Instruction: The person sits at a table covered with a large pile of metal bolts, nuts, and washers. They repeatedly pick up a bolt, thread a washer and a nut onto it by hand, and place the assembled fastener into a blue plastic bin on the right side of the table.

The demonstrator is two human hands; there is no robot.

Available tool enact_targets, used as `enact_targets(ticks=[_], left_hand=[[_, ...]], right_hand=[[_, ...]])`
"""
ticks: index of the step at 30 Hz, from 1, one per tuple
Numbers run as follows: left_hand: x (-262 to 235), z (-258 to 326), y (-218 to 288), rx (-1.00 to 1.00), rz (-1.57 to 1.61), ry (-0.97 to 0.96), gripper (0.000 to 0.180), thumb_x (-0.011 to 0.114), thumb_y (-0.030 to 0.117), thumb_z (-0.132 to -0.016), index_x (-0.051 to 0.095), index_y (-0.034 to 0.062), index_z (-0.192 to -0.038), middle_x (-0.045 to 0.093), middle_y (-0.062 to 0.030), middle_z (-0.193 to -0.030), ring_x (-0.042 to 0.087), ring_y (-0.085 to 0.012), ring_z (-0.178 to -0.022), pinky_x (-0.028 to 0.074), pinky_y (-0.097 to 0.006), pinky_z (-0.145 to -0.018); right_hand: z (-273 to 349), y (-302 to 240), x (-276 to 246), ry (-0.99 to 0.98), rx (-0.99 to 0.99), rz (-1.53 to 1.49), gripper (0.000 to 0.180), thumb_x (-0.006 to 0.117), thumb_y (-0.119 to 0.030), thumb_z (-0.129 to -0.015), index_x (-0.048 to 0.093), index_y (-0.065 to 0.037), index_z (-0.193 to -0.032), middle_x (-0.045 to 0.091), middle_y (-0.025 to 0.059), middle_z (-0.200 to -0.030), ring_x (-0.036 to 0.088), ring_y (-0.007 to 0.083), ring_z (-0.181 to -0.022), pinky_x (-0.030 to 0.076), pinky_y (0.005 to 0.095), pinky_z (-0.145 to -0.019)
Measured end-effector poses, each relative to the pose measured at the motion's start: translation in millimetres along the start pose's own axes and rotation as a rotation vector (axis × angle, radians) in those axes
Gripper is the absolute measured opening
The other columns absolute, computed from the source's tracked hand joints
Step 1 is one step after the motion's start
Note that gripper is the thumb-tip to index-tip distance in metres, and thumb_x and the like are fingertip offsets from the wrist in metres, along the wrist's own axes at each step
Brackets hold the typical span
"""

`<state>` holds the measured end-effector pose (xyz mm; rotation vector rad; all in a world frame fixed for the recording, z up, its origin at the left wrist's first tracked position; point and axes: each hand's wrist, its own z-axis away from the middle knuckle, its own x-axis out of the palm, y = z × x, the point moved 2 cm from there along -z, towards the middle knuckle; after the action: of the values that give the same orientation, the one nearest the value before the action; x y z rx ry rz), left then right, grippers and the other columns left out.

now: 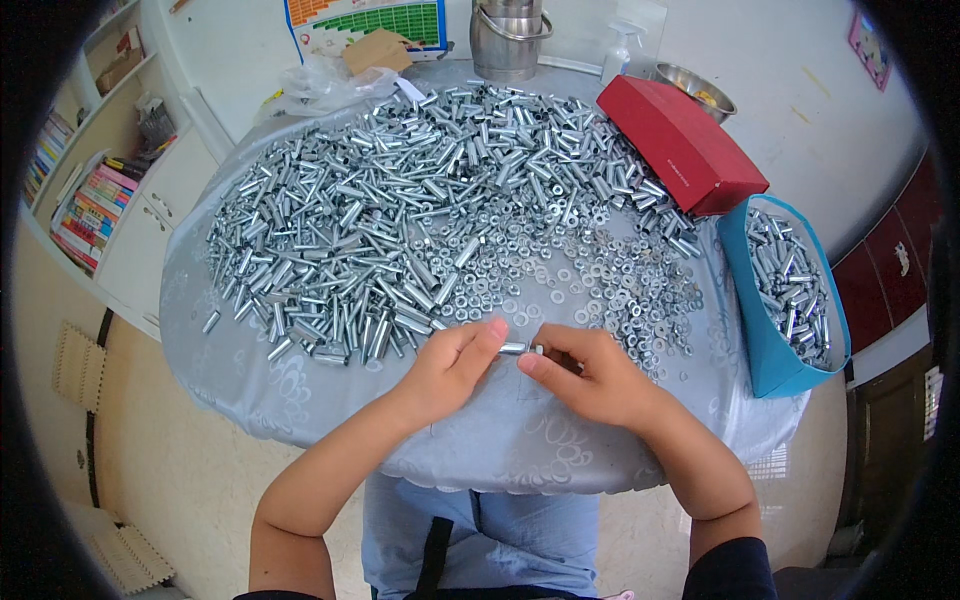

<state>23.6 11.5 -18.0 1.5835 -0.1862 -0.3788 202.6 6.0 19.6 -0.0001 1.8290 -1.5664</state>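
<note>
A shiny metal expansion bolt (pixel 514 348) lies level between my two hands, just above the near part of the table. My left hand (pixel 448 372) is closed around one end of it, hiding that end. At the other end, the thumb and fingers of my right hand (pixel 592 375) pinch it, and a small nut or washer shows at the fingertips. Beyond my hands spreads a large heap of metal sleeves and bolts (pixel 340 215). Loose nuts and washers (pixel 640 290) are scattered in front of the heap, closest to my right hand.
The table (pixel 460 455) wears a silvery patterned cloth. At its right edge stands a blue bin (pixel 772 365) full of bolts, beside a red box (pixel 685 145). A metal bowl (pixel 727 105), spray bottle (pixel 616 58), steel pail (pixel 505 50) and plastic bag (pixel 325 92) line the back.
</note>
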Motion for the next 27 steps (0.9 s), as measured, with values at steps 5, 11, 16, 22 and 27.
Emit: enact_targets(ticks=[5, 11, 16, 22, 27], left_hand=[[0, 2, 3, -0.024, -0.041, -0.078, 0.043, 0.043, 0.036, -0.095, 0.051, 0.0020, -0.070, 0.040, 0.0042, -0.059, 0.036, -0.0054, -0.058, 0.033, -0.025, -0.051], [-1, 2, 3, -0.081, 0.041, -0.086, 0.043, 0.043, 0.037, -0.095, 0.051, 0.0034, -0.069, 0.040, 0.0046, -0.059, 0.035, -0.0050, -0.057, 0.032, -0.024, -0.051], [-1, 3, 4, -0.073, 0.044, -0.104, 0.043, 0.043, 0.037, -0.095, 0.051, 0.0039, -0.069, 0.040, 0.0048, -0.059, 0.034, -0.0046, -0.057, 0.031, -0.023, -0.051], [1, 2, 7, -0.034, 0.023, -0.100, 0.044, 0.043, 0.039, -0.094, 0.052, 0.0029, -0.071, 0.041, 0.0045, -0.060, 0.034, -0.0050, -0.058, 0.031, -0.023, -0.051], [-2, 2, 4, -0.087, 0.016, -0.116, 0.044, 0.043, 0.038, -0.094, 0.054, 0.0015, -0.073, 0.042, 0.0042, -0.060, 0.036, -0.0052, -0.059, 0.032, -0.023, -0.052]], right_hand=[[1, 5, -2, -0.064, 0.153, -0.049, 0.031, 0.058, -0.028, -0.088, 0.055, 0.000, -0.074, 0.048, 0.0065, -0.055, 0.044, 0.0167, -0.049, 0.040, 0.0305, -0.051], [1, 2, -1, -0.006, -0.107, 0.025, 0.028, 0.060, -0.027, -0.085, 0.056, 0.000, -0.078, 0.050, 0.0082, -0.060, 0.048, 0.0203, -0.052, 0.041, 0.0309, -0.053], [2, -5, -2, 0.025, -0.063, 0.038, 0.025, 0.061, -0.025, -0.085, 0.057, 0.000, -0.081, 0.056, 0.0119, -0.060, 0.056, 0.0242, -0.054, 0.043, 0.0327, -0.052], [3, 6, 0, -0.052, -0.116, 0.066, 0.027, 0.060, -0.028, -0.085, 0.056, -0.002, -0.080, 0.057, 0.0124, -0.061, 0.057, 0.0261, -0.053, 0.044, 0.0340, -0.052], [2, -2, -2, -0.008, -0.142, 0.140, 0.033, 0.054, -0.035, -0.087, 0.055, -0.002, -0.081, 0.057, 0.0141, -0.063, 0.058, 0.0302, -0.057, 0.043, 0.0382, -0.053]])
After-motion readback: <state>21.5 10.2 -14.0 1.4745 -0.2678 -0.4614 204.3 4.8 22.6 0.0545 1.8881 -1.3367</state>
